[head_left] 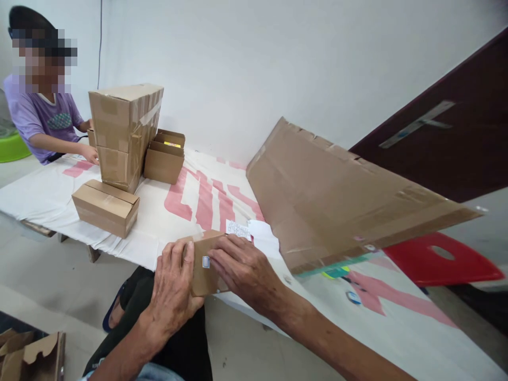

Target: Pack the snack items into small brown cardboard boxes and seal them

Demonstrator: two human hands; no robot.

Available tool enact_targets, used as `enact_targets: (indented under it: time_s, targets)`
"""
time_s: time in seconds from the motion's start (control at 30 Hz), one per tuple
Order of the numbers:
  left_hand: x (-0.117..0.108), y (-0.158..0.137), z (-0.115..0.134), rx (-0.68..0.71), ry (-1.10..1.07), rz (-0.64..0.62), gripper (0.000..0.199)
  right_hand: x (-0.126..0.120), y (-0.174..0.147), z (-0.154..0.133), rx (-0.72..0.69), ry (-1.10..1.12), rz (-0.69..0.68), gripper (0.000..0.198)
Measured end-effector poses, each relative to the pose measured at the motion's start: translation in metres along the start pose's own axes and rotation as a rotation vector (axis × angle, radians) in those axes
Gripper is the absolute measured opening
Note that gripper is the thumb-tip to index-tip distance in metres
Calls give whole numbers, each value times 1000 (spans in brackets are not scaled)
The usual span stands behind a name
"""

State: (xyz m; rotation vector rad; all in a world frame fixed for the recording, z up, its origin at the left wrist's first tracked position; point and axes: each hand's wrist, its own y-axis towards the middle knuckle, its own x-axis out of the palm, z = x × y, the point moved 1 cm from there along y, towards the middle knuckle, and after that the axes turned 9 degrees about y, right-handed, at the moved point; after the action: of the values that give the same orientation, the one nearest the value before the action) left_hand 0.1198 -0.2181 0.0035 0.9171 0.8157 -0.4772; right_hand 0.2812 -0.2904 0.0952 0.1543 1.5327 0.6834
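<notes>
A small brown cardboard box [202, 280] is held at the table's near edge, above my lap. My left hand [174, 278] wraps around its left side, the fingers over the upper edge and the thumb low down. On the face toward me is a small sticker [206, 262] with a dark blue border and pale middle. My right hand [238, 264] is closed, its thumb and fingertips pinched at the sticker's right edge. The right hand hides the box's right side. Just behind the box lies a white sheet of small printed labels [238, 228], partly covered by my right hand.
A closed carton [105, 209] lies left, before tall taped cartons [115, 137] and an open box [164, 164]. A large cardboard sheet [337, 201] leans on the right, near a red stool [440, 259]. Across the table sits another person [51, 121]. Cardboard pieces [35, 357] lie lower left.
</notes>
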Motion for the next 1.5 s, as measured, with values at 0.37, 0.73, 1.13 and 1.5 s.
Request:
enact_targets:
  time_s: [0.37, 0.73, 1.13, 1.5]
  targets:
    - [0, -1, 0, 1, -9, -11, 110, 8, -1, -5, -31, -47, 34, 33]
    - [0, -1, 3, -16, -5, -19, 112, 13, -3, -12, 51, -102, 69, 33]
    - [2, -2, 7, -33, 37, 3, 110, 10, -10, -14, 120, -105, 92, 26]
    - [0, -1, 13, -36, 88, 35, 101, 14, -11, -20, 154, -133, 107, 30]
